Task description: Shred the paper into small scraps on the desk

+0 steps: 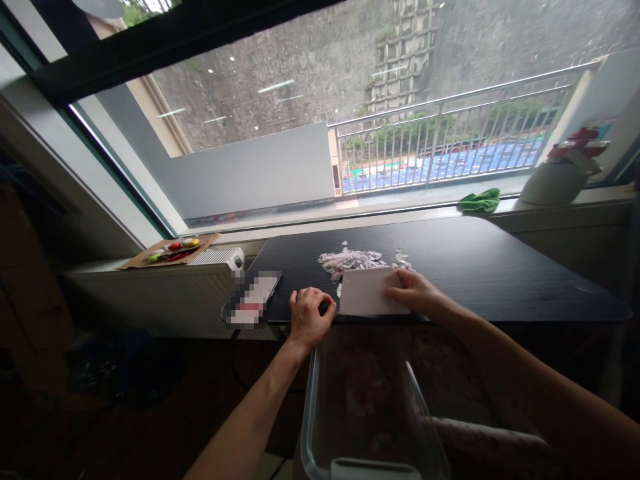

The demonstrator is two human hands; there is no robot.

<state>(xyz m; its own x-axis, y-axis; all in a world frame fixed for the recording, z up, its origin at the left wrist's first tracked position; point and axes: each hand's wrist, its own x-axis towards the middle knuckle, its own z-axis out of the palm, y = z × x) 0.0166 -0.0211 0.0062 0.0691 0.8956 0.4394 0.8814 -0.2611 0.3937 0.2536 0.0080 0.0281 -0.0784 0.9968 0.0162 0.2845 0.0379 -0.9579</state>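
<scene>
A pale, flat rectangular card (369, 291) stands at the front edge of the dark tabletop (470, 267). My right hand (413, 293) grips its right side, thumb on the near face and fingers behind. Just left of the card, my left hand (311, 313) is curled at the table edge, thumb and forefinger bent into a ring. Whether anything sits between those fingertips is too small to make out. Right behind the card lies a heap of pinkish-white paper scraps (345, 261), partly hidden by it. Below the edge is a clear plastic bin (310, 413) with some pale pieces inside.
A phone-like device (255, 297), its screen blurred, lies at the table's left corner. Farther left, a radiator (165, 293) bears cardboard with small colourful items (175, 250). A green cloth (479, 200) and a white jug-like container (555, 180) are by the window.
</scene>
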